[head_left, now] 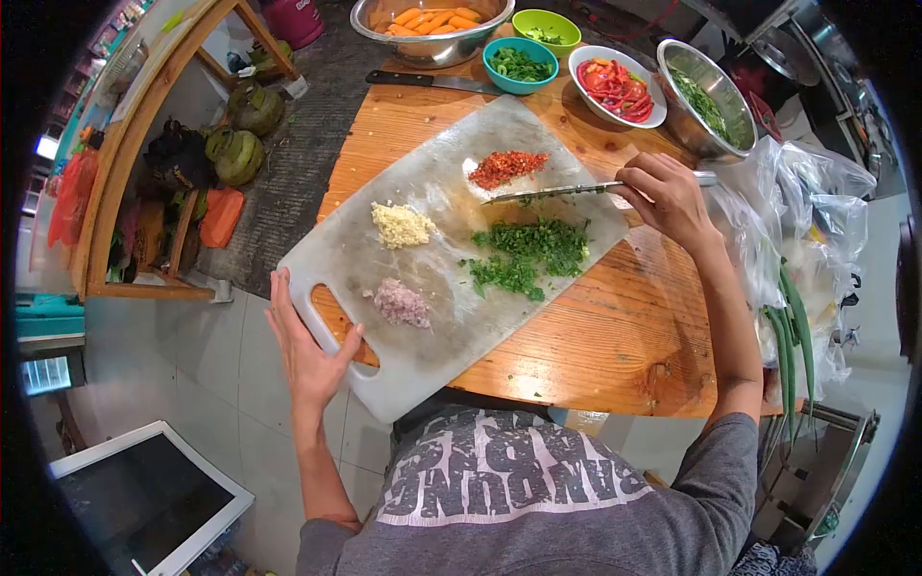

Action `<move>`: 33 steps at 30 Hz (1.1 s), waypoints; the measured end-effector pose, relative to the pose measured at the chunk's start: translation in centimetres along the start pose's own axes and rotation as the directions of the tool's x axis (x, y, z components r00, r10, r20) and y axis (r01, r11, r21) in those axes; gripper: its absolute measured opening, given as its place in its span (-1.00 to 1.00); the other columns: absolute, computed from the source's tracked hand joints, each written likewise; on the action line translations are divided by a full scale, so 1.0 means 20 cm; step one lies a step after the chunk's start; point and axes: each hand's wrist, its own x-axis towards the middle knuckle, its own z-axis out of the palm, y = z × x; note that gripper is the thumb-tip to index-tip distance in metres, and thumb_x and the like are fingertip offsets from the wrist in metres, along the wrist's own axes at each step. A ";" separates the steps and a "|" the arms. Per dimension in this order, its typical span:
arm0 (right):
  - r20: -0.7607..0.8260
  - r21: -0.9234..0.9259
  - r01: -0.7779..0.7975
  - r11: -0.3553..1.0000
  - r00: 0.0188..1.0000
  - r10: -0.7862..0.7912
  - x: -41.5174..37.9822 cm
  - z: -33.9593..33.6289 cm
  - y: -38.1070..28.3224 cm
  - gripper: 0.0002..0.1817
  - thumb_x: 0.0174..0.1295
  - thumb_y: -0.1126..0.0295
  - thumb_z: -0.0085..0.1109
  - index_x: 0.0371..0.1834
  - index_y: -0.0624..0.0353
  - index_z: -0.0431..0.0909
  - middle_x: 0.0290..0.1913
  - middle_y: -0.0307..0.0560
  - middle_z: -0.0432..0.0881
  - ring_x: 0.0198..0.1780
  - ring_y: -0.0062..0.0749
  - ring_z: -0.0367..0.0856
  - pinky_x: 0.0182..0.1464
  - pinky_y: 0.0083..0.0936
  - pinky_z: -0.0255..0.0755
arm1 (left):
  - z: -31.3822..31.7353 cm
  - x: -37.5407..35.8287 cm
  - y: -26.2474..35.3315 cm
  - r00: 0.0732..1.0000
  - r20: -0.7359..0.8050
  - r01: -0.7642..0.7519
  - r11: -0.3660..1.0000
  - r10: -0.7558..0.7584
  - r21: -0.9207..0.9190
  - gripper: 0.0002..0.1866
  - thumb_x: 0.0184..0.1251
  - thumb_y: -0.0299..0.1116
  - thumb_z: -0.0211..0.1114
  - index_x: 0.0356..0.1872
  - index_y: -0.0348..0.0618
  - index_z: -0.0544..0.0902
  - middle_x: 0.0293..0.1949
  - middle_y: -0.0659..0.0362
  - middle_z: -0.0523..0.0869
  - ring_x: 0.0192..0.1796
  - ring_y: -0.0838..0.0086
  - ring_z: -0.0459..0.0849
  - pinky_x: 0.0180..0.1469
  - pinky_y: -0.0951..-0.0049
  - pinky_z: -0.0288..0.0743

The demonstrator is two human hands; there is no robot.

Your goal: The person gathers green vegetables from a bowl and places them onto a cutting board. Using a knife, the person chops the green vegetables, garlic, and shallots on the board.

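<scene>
A white cutting board (451,317) lies tilted on the wooden table. My left hand (309,341) is at its handle end, thumb and fingers spread around the corner. In my right hand (665,197) is a knife (552,193), its blade over the board between chopped red chili (507,168) and chopped green herbs (533,254). Minced garlic (402,225) and minced shallot (401,303) form separate piles on the board's left half.
Behind the board are a second knife (427,82), a carrot bowl (432,50), a teal bowl (520,84), a green bowl (546,48), a white bowl (576,72) and a metal bowl (672,58). Plastic bags (768,206) and green onions (796,336) lie at the right.
</scene>
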 end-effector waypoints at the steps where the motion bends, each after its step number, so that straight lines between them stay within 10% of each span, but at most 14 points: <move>1: 0.033 0.030 -0.046 0.998 0.998 0.045 0.00 0.01 -0.01 -0.82 0.13 0.33 0.35 -0.36 0.14 0.55 -0.36 -0.13 0.53 -0.35 -0.21 0.56 -0.30 -0.32 0.44 | -0.04 0.06 -0.02 0.999 0.033 -0.004 1.000 0.005 -0.012 0.17 -0.09 -0.24 0.56 0.53 -0.17 -0.03 0.55 -0.02 0.03 0.59 0.07 -0.06 0.55 -0.12 -0.30; 33: -0.056 0.032 -0.101 0.994 0.993 0.103 -0.06 0.06 -0.13 -0.82 0.11 0.33 0.39 -0.37 0.15 0.59 -0.39 -0.13 0.58 -0.37 -0.22 0.57 -0.32 -0.35 0.44 | -0.07 0.18 -0.08 0.995 0.061 -0.074 0.993 0.080 -0.092 0.11 -0.13 -0.36 0.57 0.49 -0.18 0.07 0.51 0.00 0.13 0.54 0.07 0.06 0.54 0.13 0.02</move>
